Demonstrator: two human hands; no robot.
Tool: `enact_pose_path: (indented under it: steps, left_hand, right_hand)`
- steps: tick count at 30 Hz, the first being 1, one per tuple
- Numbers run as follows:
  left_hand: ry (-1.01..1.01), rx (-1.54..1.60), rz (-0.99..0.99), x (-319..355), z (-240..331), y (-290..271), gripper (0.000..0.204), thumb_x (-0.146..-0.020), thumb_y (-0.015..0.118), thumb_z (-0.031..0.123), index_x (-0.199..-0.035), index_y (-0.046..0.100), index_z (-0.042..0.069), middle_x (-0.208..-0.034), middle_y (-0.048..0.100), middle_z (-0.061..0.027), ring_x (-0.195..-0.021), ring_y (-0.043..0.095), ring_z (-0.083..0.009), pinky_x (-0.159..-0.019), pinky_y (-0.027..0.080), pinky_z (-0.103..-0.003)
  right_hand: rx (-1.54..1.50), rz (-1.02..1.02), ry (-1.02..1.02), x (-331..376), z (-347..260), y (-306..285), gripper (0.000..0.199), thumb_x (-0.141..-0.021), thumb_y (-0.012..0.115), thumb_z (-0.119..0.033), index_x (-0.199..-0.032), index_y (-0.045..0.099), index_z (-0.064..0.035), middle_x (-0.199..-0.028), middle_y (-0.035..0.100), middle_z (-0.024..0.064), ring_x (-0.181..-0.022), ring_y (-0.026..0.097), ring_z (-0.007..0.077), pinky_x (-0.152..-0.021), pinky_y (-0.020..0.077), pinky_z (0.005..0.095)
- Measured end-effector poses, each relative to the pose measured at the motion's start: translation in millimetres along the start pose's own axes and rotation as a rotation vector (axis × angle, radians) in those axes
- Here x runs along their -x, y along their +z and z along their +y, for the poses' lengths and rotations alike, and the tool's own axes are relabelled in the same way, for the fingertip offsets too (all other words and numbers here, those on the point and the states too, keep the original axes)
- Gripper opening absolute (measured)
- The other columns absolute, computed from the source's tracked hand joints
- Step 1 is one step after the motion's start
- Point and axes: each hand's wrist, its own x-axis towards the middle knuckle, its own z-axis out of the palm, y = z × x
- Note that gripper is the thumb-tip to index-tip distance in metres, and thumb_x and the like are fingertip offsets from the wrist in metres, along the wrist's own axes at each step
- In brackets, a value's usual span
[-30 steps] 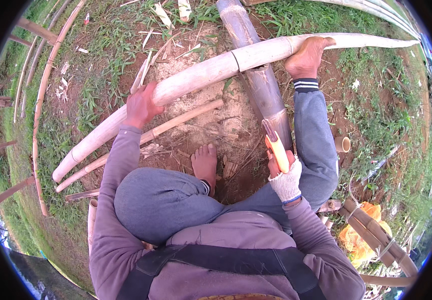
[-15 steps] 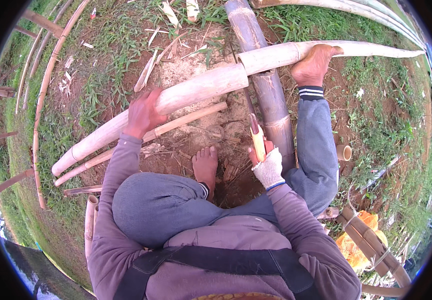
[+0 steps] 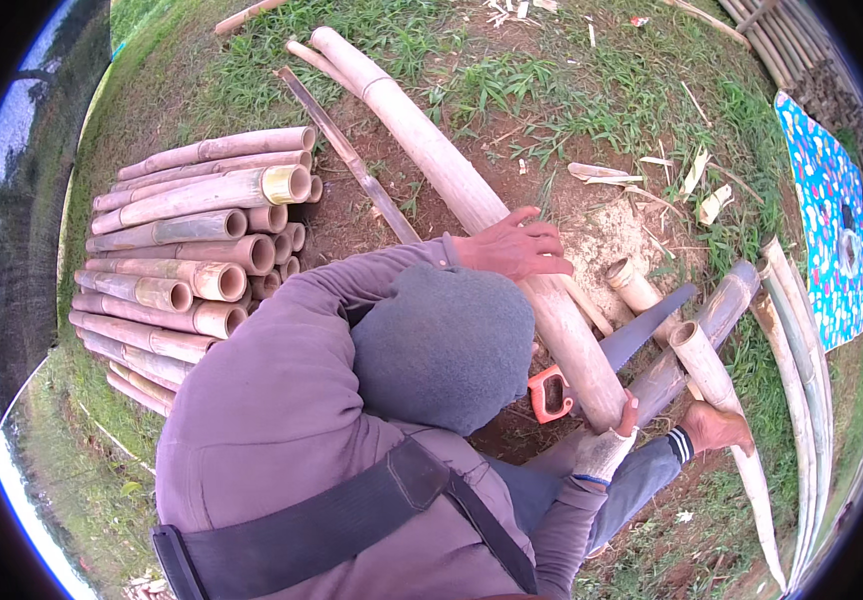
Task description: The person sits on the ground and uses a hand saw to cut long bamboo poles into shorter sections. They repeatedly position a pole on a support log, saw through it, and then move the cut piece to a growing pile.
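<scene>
A long, thick pale bamboo pole (image 3: 432,150) slants from the far grass towards my right leg. My left hand (image 3: 517,245) is wrapped over its middle, fingers curled across the top. At its near end my gloved right hand (image 3: 604,453) grips the pole, a bare fingertip showing and the other fingers hidden beneath. Under the pole lies a handsaw (image 3: 642,328) with an orange handle (image 3: 551,394). My bare foot (image 3: 717,428) rests on a tapered bamboo pole (image 3: 752,480), whose open end leans on a thick dark bamboo log (image 3: 659,385).
Cut bamboo tubes (image 3: 187,215) are stacked at left. A split bamboo strip (image 3: 342,145) lies beside the pole. Sawdust (image 3: 602,235) and chips cover the soil. Long poles (image 3: 802,350) and a blue patterned sheet (image 3: 820,220) are at right.
The view has swung left. The thick pole is now apart from the tapered one and angled away. My right hand has let go of the long-bladed tool and moved to the pole's end.
</scene>
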Motion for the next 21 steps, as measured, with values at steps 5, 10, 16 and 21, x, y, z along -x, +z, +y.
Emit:
enact_pose_path:
  steps: [5,10,16,21]
  left_hand:
    - [-0.923,0.123,0.861,71.3,-14.6,-2.7,0.109,-0.081,0.082,0.07,-0.162,0.037,0.012,-0.16,0.035,-0.0221,-0.147,0.041,-0.0392,-0.124,0.027,-0.061]
    - [-1.29,1.782,0.961,71.0,-47.1,-16.3,0.086,-0.086,0.084,0.058,-0.146,0.054,0.004,-0.133,0.066,-0.0168,-0.123,0.065,-0.0356,-0.113,0.045,-0.058]
    - [-1.049,1.824,1.292,35.6,-72.6,7.3,0.059,-0.092,0.083,0.036,-0.134,0.06,0.003,-0.119,0.073,-0.0129,-0.11,0.071,-0.0296,-0.101,0.056,-0.056]
    - [-1.033,1.688,1.496,51.8,-28.9,-62.6,0.055,-0.092,0.083,0.033,-0.132,0.061,0.002,-0.118,0.072,-0.0124,-0.106,0.072,-0.0292,-0.093,0.059,-0.052]
  right_hand:
    - [-0.014,0.052,-0.029,28.1,8.4,1.5,0.071,-0.1,0.064,-0.055,-0.144,0.056,0.0013,-0.133,0.06,0.0177,-0.116,0.065,0.0294,-0.096,0.0558,0.044]
    - [0.194,0.014,-0.262,43.1,-18.7,4.6,0.066,-0.109,0.049,-0.05,-0.147,0.053,0.0045,-0.133,0.06,0.02,-0.118,0.064,0.0294,-0.097,0.0554,0.0438]
    - [0.28,0.109,-0.611,22.5,-62.7,13.9,0.081,-0.1,0.063,-0.057,-0.151,0.048,0.0048,-0.138,0.059,0.023,-0.122,0.063,0.0329,-0.104,0.0543,0.0483]
    - [0.017,-0.168,-0.455,13.0,-105.6,29.9,0.092,-0.097,0.068,-0.063,-0.158,0.045,0.0015,-0.152,0.054,0.0198,-0.13,0.061,0.0372,-0.109,0.0518,0.0547]
